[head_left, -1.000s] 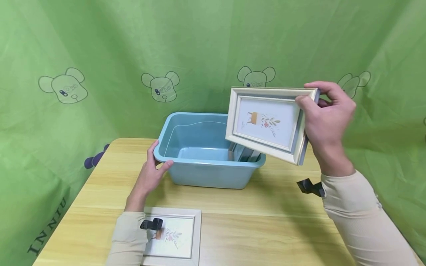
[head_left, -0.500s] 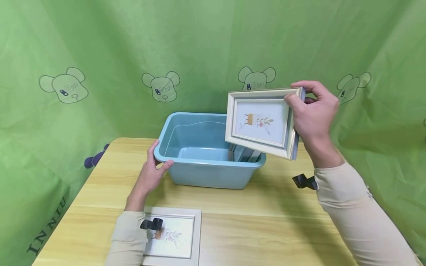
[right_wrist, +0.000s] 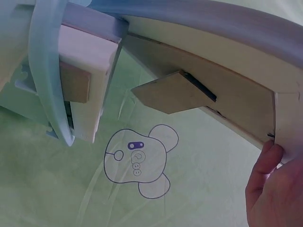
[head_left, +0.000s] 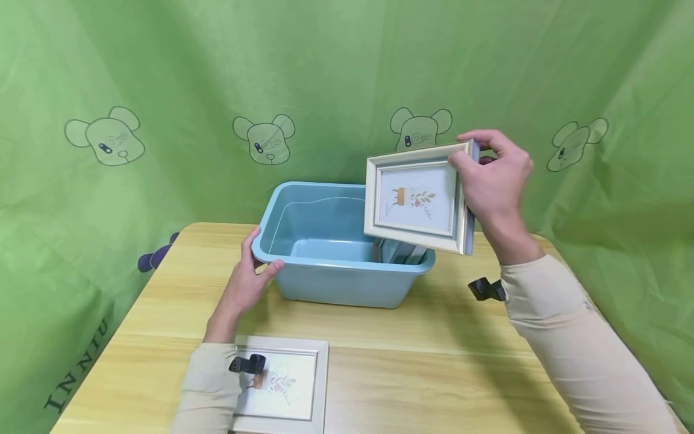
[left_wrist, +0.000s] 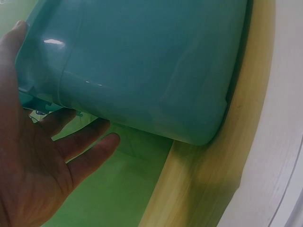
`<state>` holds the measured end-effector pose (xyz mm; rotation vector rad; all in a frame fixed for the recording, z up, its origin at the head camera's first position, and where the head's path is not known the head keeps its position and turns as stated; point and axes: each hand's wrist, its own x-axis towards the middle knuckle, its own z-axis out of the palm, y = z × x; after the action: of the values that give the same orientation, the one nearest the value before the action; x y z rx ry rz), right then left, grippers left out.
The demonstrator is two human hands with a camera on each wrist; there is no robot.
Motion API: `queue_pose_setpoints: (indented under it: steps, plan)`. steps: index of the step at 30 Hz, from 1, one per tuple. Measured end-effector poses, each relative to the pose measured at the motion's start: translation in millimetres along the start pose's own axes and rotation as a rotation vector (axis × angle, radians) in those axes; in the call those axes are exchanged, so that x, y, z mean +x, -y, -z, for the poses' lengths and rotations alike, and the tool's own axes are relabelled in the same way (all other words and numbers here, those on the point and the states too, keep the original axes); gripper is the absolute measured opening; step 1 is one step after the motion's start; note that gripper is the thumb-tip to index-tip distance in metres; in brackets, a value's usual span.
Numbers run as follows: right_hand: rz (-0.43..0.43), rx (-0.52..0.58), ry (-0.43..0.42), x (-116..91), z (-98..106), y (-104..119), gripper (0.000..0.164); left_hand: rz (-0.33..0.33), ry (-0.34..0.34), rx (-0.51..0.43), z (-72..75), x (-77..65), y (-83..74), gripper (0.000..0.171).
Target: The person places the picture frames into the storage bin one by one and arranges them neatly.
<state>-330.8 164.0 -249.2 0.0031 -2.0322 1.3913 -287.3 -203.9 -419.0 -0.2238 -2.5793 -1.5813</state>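
My right hand (head_left: 497,178) pinches the right edge of a cream picture frame (head_left: 417,199), thumb on its front. The frame is raised and tilted over the right end of a light-blue plastic basin (head_left: 341,283). From behind, the right wrist view shows its brown backing and stand flap (right_wrist: 173,94), with my fingers at its edge. My left hand (head_left: 246,286) holds the basin's left corner, thumb at the front and fingers round the side. Inside the basin's right end, other frames (head_left: 400,252) stand on edge, partly hidden by the raised one.
A second cream picture frame (head_left: 282,386) lies face up on the wooden table (head_left: 434,386), partly covered by my left forearm. Behind the table hangs a green curtain (head_left: 336,60) printed with bear heads.
My right hand has moved left with the picture frame, bringing it further over the basin's right end. My left hand and the basin stay where they were.
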Motion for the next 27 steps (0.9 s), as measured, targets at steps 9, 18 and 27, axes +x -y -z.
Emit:
queue_pose_setpoints:
  steps: [9,18,27]
  plan:
    - [-0.045,-0.054,0.029,3,-5,-1,0.029,-0.004,0.001,-0.008,1.2,-3.9,-9.4,0.083]
    - [-0.11,-0.142,0.109,4,-11,1,0.031,0.0,0.004,0.003,1.9,-2.3,-6.0,0.083]
    - [-0.078,-0.245,0.125,4,-22,0,0.03,-0.013,-0.009,-0.008,-3.5,10.9,28.9,0.087]
